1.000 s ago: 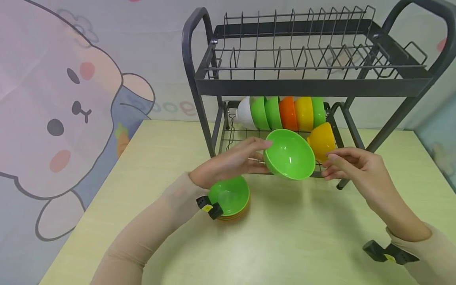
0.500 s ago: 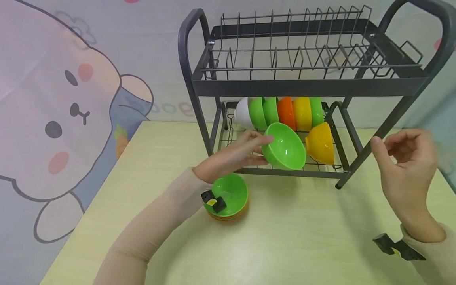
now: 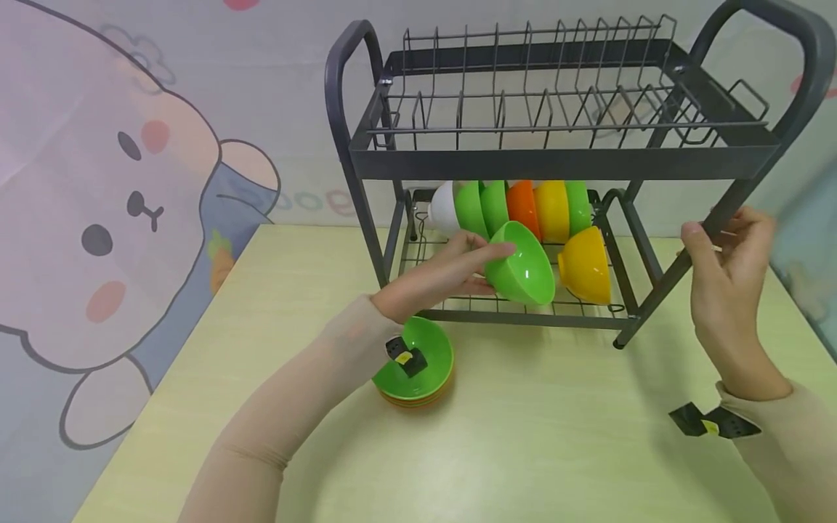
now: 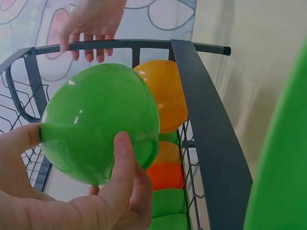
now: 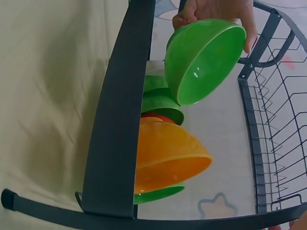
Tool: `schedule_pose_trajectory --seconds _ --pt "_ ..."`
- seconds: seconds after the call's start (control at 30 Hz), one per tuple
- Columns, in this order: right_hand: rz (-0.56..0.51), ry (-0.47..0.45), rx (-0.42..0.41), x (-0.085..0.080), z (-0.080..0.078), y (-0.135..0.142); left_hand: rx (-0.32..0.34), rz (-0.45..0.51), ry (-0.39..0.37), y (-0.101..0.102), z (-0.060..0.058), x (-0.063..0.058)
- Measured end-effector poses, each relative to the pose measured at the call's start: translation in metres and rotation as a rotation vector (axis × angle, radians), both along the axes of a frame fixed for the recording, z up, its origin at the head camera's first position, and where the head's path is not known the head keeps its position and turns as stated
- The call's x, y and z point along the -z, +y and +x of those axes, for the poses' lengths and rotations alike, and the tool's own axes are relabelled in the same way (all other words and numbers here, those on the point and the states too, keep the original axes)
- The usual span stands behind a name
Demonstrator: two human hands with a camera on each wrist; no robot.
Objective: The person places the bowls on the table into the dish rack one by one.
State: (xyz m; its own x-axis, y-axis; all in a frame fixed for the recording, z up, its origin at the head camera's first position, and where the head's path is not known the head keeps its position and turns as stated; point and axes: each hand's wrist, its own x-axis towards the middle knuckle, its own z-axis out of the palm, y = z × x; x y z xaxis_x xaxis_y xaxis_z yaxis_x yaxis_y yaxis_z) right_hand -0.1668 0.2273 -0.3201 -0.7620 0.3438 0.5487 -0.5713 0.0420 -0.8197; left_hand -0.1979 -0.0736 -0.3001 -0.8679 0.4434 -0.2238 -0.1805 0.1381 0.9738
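Racking bowls, I reckon: left hand (image 3: 447, 272) has a green bowl (image 3: 525, 267) pinched in its fingers near the lower shelf (image 3: 523, 318)'s front edge, probably needs lowering beside the yellow bowl (image 3: 585, 265), right hand (image 3: 729, 290) at the right post (image 3: 659, 293), can't tell if gripping.

pale printed backdrop (image 3: 294, 87), bearing a large cartoon animal (image 3: 144, 247) with a tilted head, grey eyes and pink cheeks. positions as viewed, relative to the animal: a faint flower outline (image 3: 145, 61) at the upper right of its head; an orange carrot (image 3: 222, 267) on blue to its right; faint lettering (image 3: 314, 200) farther right. a pale yellow-green tabletop (image 3: 510, 436) extends rightward from the animal.
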Motion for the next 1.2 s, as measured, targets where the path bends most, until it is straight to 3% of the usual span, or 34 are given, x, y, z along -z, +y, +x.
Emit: schedule_pose_trajectory --seconds 0.1,0.23,0.53,0.77,1.2 --pt "-0.16 0.071 -0.147 0.003 -0.007 -0.004 -0.012 -0.013 0.009 0.002 -0.003 0.001" --pt "-0.213 0.072 -0.203 0.004 -0.012 -0.009 -0.044 -0.042 -0.008 0.005 -0.007 0.002" --pt "-0.3 0.108 -0.159 0.008 -0.019 -0.018 -0.073 -0.154 0.016 0.014 -0.017 0.007" --pt "-0.432 0.116 -0.182 0.007 -0.022 -0.023 -0.04 -0.22 0.056 0.021 -0.022 0.007" --pt "-0.427 0.163 -0.153 0.01 -0.026 -0.025 0.008 -0.288 0.112 0.037 -0.028 0.01"
